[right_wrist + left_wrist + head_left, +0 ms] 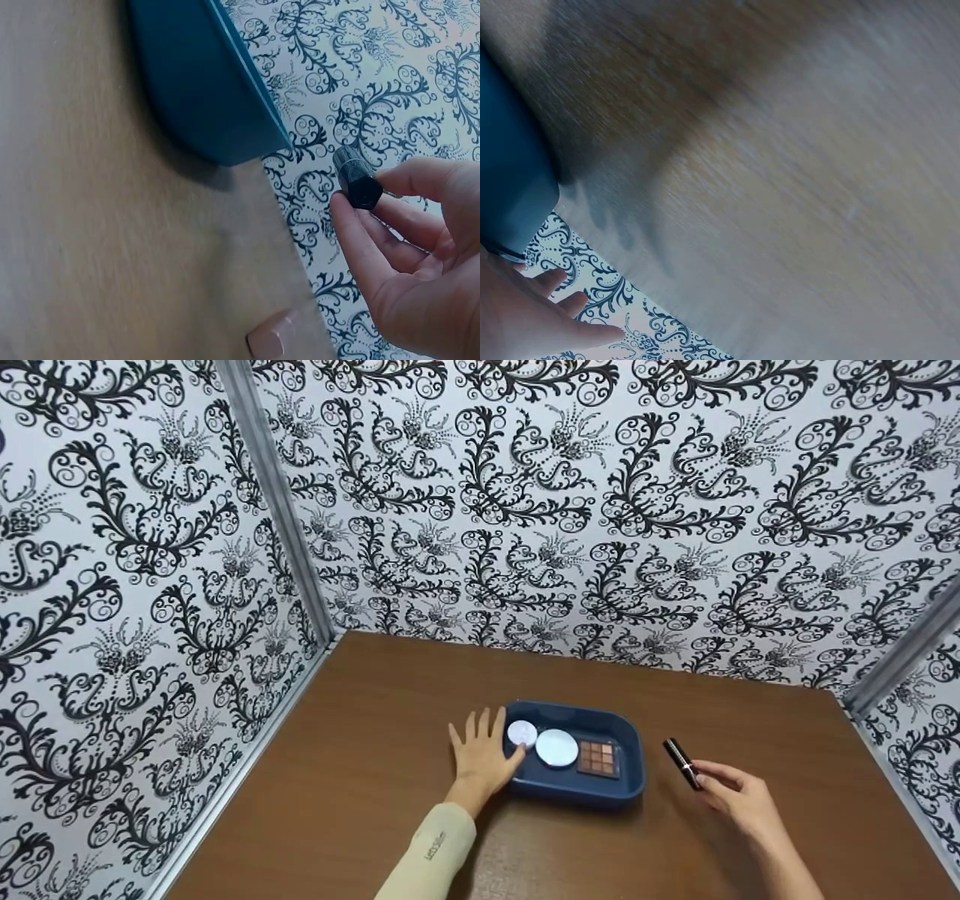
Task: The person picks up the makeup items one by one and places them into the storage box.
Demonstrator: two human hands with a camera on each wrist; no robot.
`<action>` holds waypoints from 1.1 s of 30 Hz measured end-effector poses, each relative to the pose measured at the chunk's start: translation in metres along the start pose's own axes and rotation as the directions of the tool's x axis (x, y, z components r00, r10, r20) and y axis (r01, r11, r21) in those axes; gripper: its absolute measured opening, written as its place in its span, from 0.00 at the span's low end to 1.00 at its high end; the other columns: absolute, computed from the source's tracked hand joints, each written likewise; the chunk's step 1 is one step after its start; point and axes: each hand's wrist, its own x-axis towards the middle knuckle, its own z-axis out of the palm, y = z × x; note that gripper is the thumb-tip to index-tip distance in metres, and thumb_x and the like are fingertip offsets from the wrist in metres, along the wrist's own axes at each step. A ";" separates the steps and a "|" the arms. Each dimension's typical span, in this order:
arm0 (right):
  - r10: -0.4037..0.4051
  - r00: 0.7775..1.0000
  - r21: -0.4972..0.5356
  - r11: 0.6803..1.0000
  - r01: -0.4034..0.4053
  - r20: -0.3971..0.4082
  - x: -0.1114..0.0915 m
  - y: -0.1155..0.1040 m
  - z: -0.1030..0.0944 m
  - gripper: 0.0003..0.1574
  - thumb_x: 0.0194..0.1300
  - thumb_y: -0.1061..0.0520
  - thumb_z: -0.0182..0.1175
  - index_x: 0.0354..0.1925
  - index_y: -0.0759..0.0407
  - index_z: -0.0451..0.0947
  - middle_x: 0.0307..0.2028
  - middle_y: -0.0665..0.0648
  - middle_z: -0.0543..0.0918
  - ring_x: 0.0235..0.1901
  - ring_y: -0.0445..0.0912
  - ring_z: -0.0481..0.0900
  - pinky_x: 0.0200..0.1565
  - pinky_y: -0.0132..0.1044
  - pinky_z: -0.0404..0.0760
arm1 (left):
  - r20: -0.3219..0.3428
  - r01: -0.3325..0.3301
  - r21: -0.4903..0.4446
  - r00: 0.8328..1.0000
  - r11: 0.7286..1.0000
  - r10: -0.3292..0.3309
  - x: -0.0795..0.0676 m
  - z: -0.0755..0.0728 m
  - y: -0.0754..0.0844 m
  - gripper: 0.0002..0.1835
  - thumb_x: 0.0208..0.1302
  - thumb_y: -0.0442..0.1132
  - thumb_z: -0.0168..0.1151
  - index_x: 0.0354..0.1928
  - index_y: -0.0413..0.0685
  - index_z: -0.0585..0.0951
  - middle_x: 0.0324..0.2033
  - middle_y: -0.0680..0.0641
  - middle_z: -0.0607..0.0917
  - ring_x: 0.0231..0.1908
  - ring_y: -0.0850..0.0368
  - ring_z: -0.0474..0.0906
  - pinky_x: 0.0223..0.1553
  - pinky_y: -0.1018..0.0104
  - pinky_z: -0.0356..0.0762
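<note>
A blue tray (577,793) stands on the brown table. Inside lie a small white round case (523,733), a larger white disc (557,748) and a palette (598,758) of brown shades. At the tray's left side is my left hand (480,761), fingers spread and straight, thumb reaching over the rim beside the small case; whether it touches the case I cannot tell. To the right of the tray, my right hand (739,802) pinches a slim black cosmetic tube (681,763) with a silver band, held tilted between thumb and fingertips, apart from the tray.
Walls (525,510) with a black-and-white scroll pattern enclose the table (375,720) at the back and sides. Grey strips (277,487) run along the wall corners. A pinkish-brown thing (271,336), unclear in kind, shows at the bottom of the right wrist view.
</note>
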 end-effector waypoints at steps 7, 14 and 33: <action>-0.046 0.999 0.076 0.996 0.047 -0.021 0.004 -0.008 0.012 0.25 0.70 0.55 0.62 0.59 0.70 0.78 0.37 0.40 0.86 0.36 0.33 0.85 0.38 0.29 0.85 | 0.001 0.000 0.010 1.000 1.000 0.000 0.000 0.000 0.001 0.43 0.64 0.69 0.50 0.76 0.58 0.61 0.73 0.44 0.67 0.74 0.41 0.59 0.70 0.29 0.50; -0.082 0.996 0.214 0.973 0.087 -0.028 0.011 -0.020 0.032 0.21 0.68 0.63 0.61 0.54 0.78 0.78 0.34 0.42 0.88 0.35 0.35 0.86 0.41 0.29 0.86 | -0.014 -0.007 0.008 1.000 1.000 0.007 -0.001 0.002 0.000 0.43 0.64 0.69 0.50 0.76 0.58 0.61 0.72 0.45 0.68 0.74 0.41 0.60 0.70 0.29 0.50; -0.197 0.975 0.040 0.980 0.194 0.099 0.034 -0.036 0.094 0.17 0.67 0.64 0.61 0.49 0.79 0.80 0.42 0.66 0.88 0.33 0.33 0.85 0.39 0.28 0.85 | 0.002 -0.007 0.000 1.000 1.000 0.007 0.000 0.001 -0.001 0.43 0.64 0.69 0.48 0.77 0.58 0.59 0.73 0.45 0.66 0.75 0.41 0.58 0.71 0.29 0.49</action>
